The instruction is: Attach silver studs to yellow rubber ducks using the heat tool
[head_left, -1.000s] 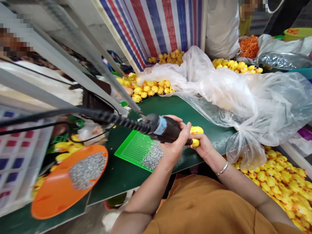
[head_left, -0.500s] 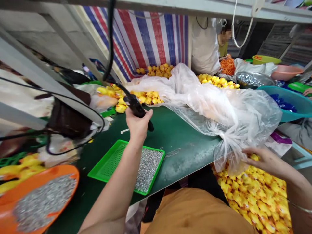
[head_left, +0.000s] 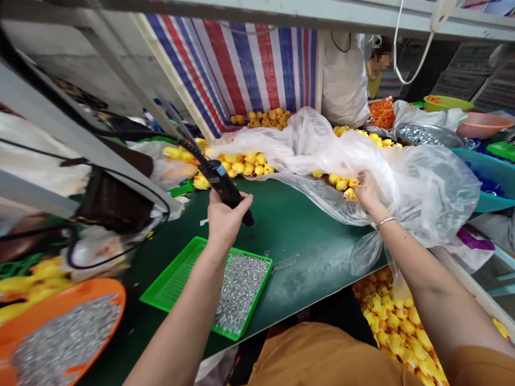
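Note:
My left hand is wrapped round a black electric screwdriver, held at a slant above the green work surface, its thumb along the body. A cord runs from its upper end. Under my left forearm lies a green tray with small silvery metal pieces, too small to make out exactly. Over at the clear plastic sheet, my right hand reaches in with fingers curled at a yellow toy duck. Several similar ducks lie beside it; the fingertips are partly hidden.
An orange dish of silvery pieces stands at lower left. More yellow ducks fill a container below the table's right front edge. A teal basin stands at right. Behind hangs a striped sheet; a person is beyond.
My right hand has moved from the container of ducks at lower right up and left to the ducks by the plastic sheet. My left hand keeps the screwdriver, now tilted slightly differently.

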